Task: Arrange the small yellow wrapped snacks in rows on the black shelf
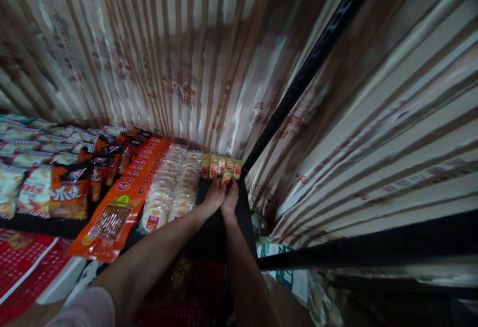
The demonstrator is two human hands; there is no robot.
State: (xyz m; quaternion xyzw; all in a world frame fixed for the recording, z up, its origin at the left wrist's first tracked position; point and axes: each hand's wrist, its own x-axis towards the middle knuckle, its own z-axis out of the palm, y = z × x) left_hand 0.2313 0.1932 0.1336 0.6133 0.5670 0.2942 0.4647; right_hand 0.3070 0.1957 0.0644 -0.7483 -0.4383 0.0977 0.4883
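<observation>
Both my arms reach forward onto a dark shelf [209, 237]. My left hand [214, 195] and my right hand [230, 197] meet side by side and together hold a small yellow-orange snack packet [226, 176]. Just beyond it, a short row of similar small packets [220, 165] stands against the back. Left of my hands lie two rows of clear-wrapped round rice crackers [172, 185].
Long orange snack bags [123, 197] and dark orange bags [70, 190] lie further left, with white bags [22, 187] beyond. A striped curtain [168, 53] hangs behind and to the right. A black shelf post [309, 63] rises diagonally.
</observation>
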